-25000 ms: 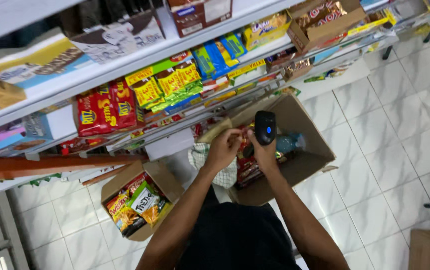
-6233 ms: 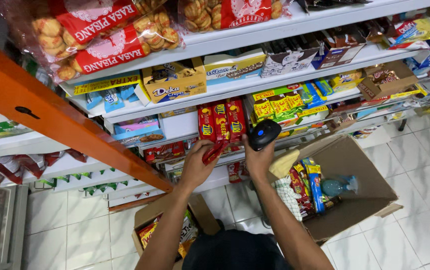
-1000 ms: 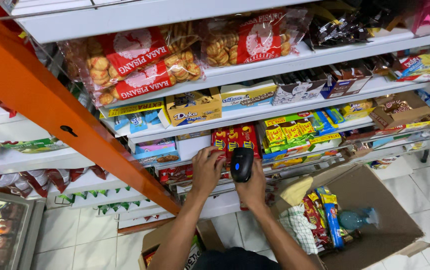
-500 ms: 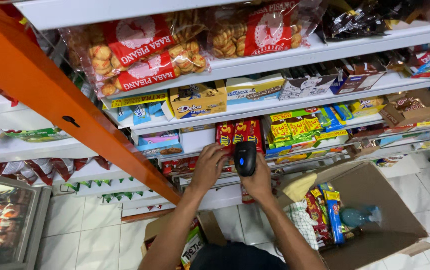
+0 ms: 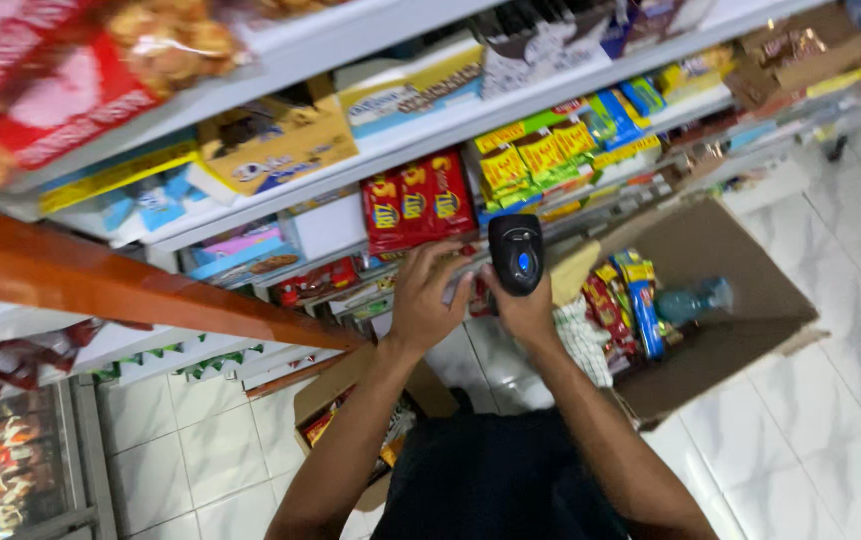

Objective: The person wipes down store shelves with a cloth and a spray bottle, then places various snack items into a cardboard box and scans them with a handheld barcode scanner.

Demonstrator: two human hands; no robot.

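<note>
Scanner (image 5: pixel 517 254) lower, beside shelf edge (image 5: pixel 431 135)

We see red packets (image 5: pixel 419 203) standing upright on the middle shelf, with yellow packets (image 5: pixel 536 160) just beside them on the right. A yellow carton (image 5: pixel 276 142) sits one shelf higher. Red and blue packets (image 5: pixel 626 300) stand in the open cardboard box (image 5: pixel 741 290) on the floor.

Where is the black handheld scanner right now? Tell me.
In the head view, the black handheld scanner is near centre, held in the right hand, just below the red snack packs and left of the open cardboard box.
</note>
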